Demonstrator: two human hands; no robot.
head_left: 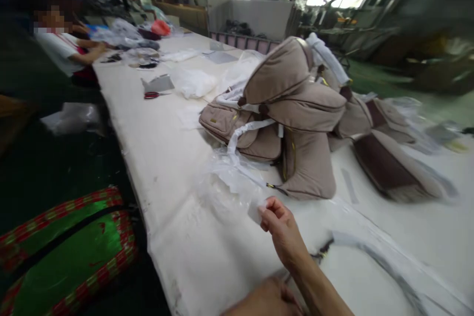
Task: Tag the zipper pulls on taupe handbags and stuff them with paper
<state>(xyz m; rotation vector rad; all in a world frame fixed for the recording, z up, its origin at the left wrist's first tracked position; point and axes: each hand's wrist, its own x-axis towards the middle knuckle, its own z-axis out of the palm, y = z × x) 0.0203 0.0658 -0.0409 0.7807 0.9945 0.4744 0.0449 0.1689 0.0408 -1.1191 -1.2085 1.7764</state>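
Note:
My right hand reaches forward over the long white table, fingers closed in a pinch on the edge of a clear plastic bag. That crumpled bag lies just in front of a pile of taupe fabric bags. Only the back of my left hand shows at the bottom edge, beside my right forearm, and its fingers are hidden. A dark strap lies on the table right of my right wrist, under more clear plastic.
Red-handled scissors and more plastic wrapping lie farther up the table. A co-worker sits at the far left end. On the floor at lower left stands a green and red woven bag. More taupe bags lie to the right.

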